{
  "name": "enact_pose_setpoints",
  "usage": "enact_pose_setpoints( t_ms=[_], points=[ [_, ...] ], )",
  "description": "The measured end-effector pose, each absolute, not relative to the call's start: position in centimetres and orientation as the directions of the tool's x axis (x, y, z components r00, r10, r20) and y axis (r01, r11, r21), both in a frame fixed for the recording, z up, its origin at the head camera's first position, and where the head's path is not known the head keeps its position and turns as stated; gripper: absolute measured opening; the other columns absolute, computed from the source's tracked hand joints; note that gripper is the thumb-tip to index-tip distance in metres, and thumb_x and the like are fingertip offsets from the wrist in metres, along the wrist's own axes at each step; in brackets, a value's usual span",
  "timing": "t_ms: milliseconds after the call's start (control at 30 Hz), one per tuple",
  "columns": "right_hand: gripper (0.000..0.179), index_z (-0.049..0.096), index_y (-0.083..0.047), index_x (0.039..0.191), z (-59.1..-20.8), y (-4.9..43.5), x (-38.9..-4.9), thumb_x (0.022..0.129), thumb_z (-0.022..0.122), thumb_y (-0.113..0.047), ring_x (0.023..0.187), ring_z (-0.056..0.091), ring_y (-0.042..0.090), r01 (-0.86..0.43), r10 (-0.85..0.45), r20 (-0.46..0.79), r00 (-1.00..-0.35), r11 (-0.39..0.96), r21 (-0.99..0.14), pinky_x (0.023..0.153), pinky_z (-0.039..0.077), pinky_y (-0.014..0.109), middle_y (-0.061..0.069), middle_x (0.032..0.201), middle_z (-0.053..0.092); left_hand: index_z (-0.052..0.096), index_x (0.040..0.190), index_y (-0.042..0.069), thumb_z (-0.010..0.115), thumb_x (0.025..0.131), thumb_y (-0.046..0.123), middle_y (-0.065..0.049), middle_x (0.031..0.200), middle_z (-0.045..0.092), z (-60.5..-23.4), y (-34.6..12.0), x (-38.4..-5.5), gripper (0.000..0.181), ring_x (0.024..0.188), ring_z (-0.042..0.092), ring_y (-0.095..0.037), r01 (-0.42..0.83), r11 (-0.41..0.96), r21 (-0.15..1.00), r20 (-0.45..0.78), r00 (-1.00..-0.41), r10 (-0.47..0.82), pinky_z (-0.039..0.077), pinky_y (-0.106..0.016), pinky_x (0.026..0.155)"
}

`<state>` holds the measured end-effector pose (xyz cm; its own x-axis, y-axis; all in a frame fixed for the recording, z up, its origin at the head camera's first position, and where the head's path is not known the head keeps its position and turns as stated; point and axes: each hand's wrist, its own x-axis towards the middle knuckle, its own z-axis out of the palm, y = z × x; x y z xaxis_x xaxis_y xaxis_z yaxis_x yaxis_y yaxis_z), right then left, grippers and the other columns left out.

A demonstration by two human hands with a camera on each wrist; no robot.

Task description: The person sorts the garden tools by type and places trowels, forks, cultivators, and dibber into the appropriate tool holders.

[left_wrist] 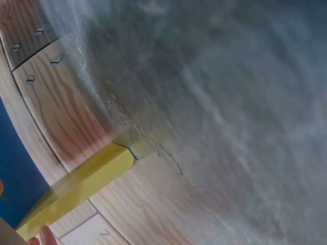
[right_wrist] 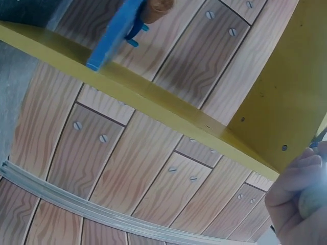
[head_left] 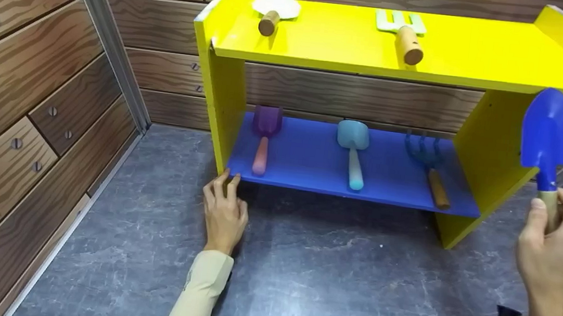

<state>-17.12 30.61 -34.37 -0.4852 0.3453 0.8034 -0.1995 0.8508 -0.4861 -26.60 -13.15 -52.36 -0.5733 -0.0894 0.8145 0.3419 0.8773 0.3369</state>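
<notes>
My right hand (head_left: 560, 245) grips the wooden handle of a blue hand trowel (head_left: 549, 131), blade up, in front of the right end of a yellow shelf unit (head_left: 377, 47). The right wrist view shows that hand (right_wrist: 301, 196) at its right edge. In the head view, my left hand (head_left: 224, 215) touches the unit's lower left front corner, fingertips on the edge of the blue lower shelf (head_left: 308, 155) and side panel. Only fingertips of the left hand (left_wrist: 46, 237) show in the left wrist view, by the yellow panel (left_wrist: 87, 181).
Atop the unit lie a white tool (head_left: 276, 5) and a pale green fork (head_left: 401, 23). The lower shelf bears a purple scoop (head_left: 267, 121), a light blue scoop (head_left: 353, 134) and a hand rake (head_left: 435, 184). Wood-patterned walls (head_left: 21, 99) stand behind and left of the grey floor (head_left: 299, 285).
</notes>
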Motion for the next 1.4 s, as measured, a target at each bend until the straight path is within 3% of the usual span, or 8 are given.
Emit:
enact_pose_setpoints(
  t_ms=[167,233,400,567,800,933,1133,1400],
  points=[
    [0.031,0.066,0.012,0.117,-33.2,30.5,-16.9,0.09,0.063,-0.002,0.074,0.035,-0.013,-0.174,0.392,0.768,-0.506,0.826,-0.537,0.068,0.029,0.022,-0.025,0.082,0.051,0.061,0.126,0.001,0.066,0.076,-0.004,-0.019,0.136,0.051,-52.4,-13.1,-26.6,0.051,0.112,0.049,-0.043,0.34,0.88,0.332,0.817,-0.571,-0.088,0.047,-0.057,0.088],
    [0.035,0.064,0.012,0.121,-32.4,30.3,-16.7,0.088,0.06,0.0,0.074,0.037,-0.011,-0.159,0.415,0.737,-0.534,0.806,-0.57,0.071,0.027,0.018,-0.035,0.086,0.04,0.061,0.127,0.001,0.066,0.077,-0.004,-0.019,0.136,0.05,-52.4,-13.1,-26.5,0.051,0.112,0.049,-0.043,0.337,0.882,0.33,0.816,-0.572,-0.086,0.048,-0.057,0.088],
    [0.045,0.06,0.001,0.124,-30.8,30.0,-16.5,0.081,0.051,0.005,0.075,0.04,-0.007,-0.132,0.46,0.669,-0.583,0.759,-0.637,0.071,0.03,0.017,-0.026,0.093,0.041,0.061,0.126,0.001,0.066,0.077,-0.004,-0.019,0.136,0.05,-52.5,-13.0,-26.4,0.05,0.112,0.049,-0.043,0.338,0.882,0.329,0.816,-0.572,-0.085,0.047,-0.057,0.089],
    [0.045,0.059,-0.017,0.115,-29.6,29.8,-16.6,0.079,0.048,0.008,0.072,0.04,-0.004,-0.177,0.457,0.689,-0.562,0.748,-0.64,0.067,0.03,0.014,-0.026,0.094,0.044,0.061,0.126,0.001,0.066,0.077,-0.003,-0.02,0.135,0.051,-52.5,-12.9,-26.4,0.05,0.112,0.048,-0.043,0.341,0.88,0.331,0.816,-0.572,-0.085,0.047,-0.057,0.089],
    [0.029,0.057,-0.029,0.11,-27.3,29.5,-17.4,0.094,0.056,-0.005,0.067,0.038,-0.007,-0.116,0.513,0.699,-0.498,0.76,-0.64,0.063,0.031,0.012,-0.026,0.082,0.043,0.061,0.127,0.001,0.066,0.077,-0.002,-0.02,0.136,0.05,-52.5,-12.9,-26.4,0.05,0.111,0.048,-0.043,0.328,0.887,0.326,0.81,-0.581,-0.083,0.047,-0.056,0.088],
    [0.016,0.065,-0.023,0.112,-26.1,29.3,-18.1,0.099,0.058,-0.015,0.064,0.039,-0.006,-0.136,0.533,0.709,-0.463,0.747,-0.651,0.06,0.031,0.01,-0.024,0.08,0.047,0.061,0.127,0.002,0.065,0.078,-0.001,-0.02,0.136,0.05,-52.5,-12.9,-26.4,0.049,0.112,0.048,-0.043,0.332,0.884,0.33,0.808,-0.584,-0.082,0.047,-0.056,0.088],
    [0.025,0.069,-0.012,0.123,-24.7,28.1,-19.4,0.103,0.054,-0.012,0.076,0.055,0.0,-0.276,0.593,0.66,-0.462,0.611,-0.742,0.073,0.042,0.014,-0.017,0.087,0.061,0.061,0.127,0.001,0.065,0.078,-0.001,-0.019,0.136,0.05,-52.6,-13.0,-26.3,0.05,0.111,0.048,-0.043,0.336,0.88,0.336,0.81,-0.58,-0.088,0.046,-0.057,0.089],
    [0.029,0.057,0.005,0.129,-24.3,26.8,-22.1,0.103,0.044,0.002,0.092,0.066,0.018,-0.647,0.608,0.692,-0.388,0.355,-0.675,0.093,0.049,0.027,0.006,0.098,0.067,0.061,0.127,0.001,0.066,0.077,-0.004,-0.02,0.137,0.05,-52.2,-13.0,-26.5,0.051,0.111,0.048,-0.044,0.337,0.879,0.338,0.812,-0.576,-0.091,0.047,-0.057,0.087]
  ],
)
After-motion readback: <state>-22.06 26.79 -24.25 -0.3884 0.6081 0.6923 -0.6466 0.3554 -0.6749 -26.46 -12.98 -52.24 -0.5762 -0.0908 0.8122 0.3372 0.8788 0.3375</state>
